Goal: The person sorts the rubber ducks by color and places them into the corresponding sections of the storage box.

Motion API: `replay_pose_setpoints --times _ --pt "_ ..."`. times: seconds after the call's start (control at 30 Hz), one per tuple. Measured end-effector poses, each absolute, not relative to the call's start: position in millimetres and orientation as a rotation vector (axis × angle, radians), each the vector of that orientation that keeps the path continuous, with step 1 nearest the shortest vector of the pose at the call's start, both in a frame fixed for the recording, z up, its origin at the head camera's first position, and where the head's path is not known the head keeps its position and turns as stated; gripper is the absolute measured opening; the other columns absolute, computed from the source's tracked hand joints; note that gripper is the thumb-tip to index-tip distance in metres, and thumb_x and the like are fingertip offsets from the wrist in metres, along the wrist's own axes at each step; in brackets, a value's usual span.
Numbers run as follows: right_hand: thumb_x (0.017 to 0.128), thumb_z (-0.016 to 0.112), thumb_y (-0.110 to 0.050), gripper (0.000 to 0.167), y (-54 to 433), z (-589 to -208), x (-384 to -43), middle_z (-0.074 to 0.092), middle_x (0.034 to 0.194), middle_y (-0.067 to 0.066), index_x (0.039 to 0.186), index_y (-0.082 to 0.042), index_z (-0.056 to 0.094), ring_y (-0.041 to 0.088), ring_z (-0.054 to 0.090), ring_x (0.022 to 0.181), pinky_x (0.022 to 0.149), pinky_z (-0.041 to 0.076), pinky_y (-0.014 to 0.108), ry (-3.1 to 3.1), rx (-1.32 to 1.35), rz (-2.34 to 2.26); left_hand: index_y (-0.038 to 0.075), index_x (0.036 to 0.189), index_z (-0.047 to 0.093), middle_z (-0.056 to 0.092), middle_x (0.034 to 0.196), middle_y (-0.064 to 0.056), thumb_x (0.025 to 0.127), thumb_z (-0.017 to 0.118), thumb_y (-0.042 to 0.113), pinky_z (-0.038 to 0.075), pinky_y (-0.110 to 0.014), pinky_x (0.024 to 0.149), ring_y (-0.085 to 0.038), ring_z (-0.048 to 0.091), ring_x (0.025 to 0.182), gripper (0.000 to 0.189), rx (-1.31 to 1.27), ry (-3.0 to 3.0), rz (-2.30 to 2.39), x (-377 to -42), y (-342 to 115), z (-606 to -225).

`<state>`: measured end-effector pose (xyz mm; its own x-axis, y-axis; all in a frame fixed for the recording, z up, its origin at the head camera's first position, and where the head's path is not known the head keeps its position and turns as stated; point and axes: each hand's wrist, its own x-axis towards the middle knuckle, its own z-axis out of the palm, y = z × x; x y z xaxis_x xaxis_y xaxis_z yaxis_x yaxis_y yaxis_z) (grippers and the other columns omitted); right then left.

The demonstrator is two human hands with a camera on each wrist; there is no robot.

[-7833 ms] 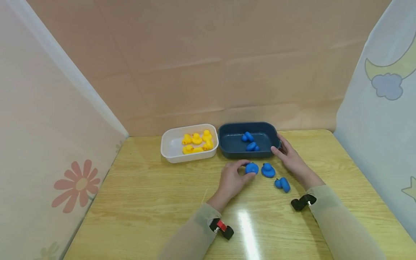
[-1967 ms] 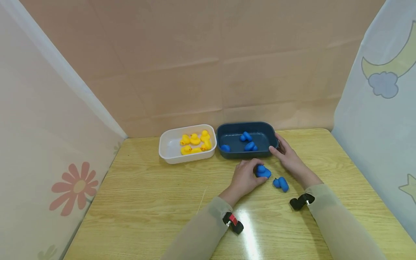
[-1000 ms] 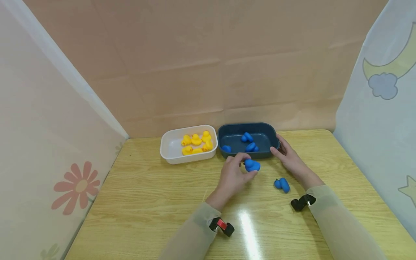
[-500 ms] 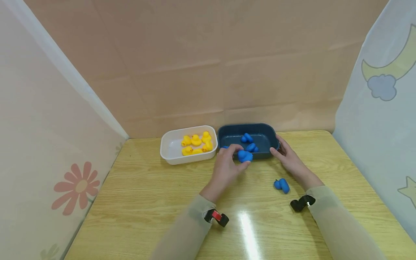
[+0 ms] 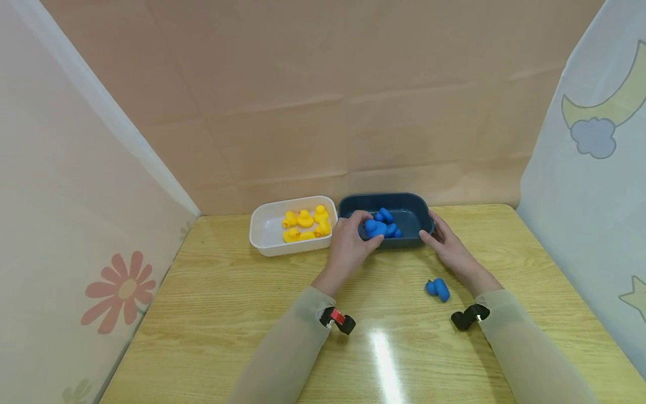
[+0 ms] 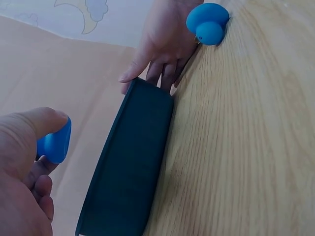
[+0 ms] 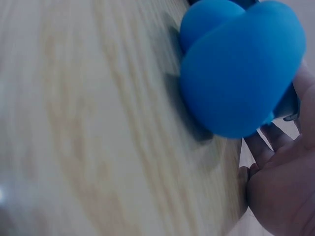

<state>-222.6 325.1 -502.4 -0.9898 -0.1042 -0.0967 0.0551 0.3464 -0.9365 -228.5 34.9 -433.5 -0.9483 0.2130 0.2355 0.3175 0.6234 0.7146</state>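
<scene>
My left hand (image 5: 345,247) pinches a blue rubber duck (image 5: 374,228) between thumb and fingers, over the near left part of a dark blue container (image 5: 404,243). In the left wrist view this duck (image 6: 60,141) is above the container's rim. My right hand (image 5: 454,253) holds the container's right end, thumb at the near corner and fingers along the outer end wall. Two other blue ducks, one farther back (image 5: 386,214) and one nearer (image 5: 392,230), lie inside. One more blue duck (image 5: 438,289) lies on its side on the table; it looms large in the right wrist view.
A white container (image 5: 292,249) with several yellow rubber ducks (image 5: 305,219) stands just left of the dark blue one. Both stand on the wooden table (image 5: 242,303) before a tan cloth backdrop (image 5: 303,123). Printed cloths hang at left and right.
My left hand took the blue duck from the table and carried it up and left, over the dark blue container. Earlier it put another blue duck inside. My right hand has stayed put.
</scene>
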Motion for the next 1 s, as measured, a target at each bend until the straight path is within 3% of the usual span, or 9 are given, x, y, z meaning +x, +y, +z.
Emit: replay_pose_setpoints --times 0.3,1.0 --pt "0.115 0.057 -0.047 0.089 325.8 -504.1 -222.7 -0.004 0.185 0.008 0.178 -0.033 -0.005 0.044 0.003 0.168 0.131 0.012 0.066 2.449 -0.035 -1.729 0.02 0.137 0.069 0.073 0.135 0.003 0.097 0.089 0.037 0.05 -0.04 0.1 -0.024 0.055 0.122 0.048 -0.393 -2.755 -1.092 -245.9 42.8 -435.5" --pt "0.116 0.056 -0.046 0.09 324.7 -506.5 -224.3 -0.005 0.184 0.016 0.178 -0.028 -0.006 0.048 0.001 0.167 0.131 0.01 0.068 2.447 -0.015 -1.72 0.021 0.145 0.068 0.073 0.139 0.002 0.097 0.088 0.041 0.046 -0.043 0.105 -0.027 0.057 0.125 0.056 -0.362 -2.819 -0.948 -266.2 47.2 -444.0"
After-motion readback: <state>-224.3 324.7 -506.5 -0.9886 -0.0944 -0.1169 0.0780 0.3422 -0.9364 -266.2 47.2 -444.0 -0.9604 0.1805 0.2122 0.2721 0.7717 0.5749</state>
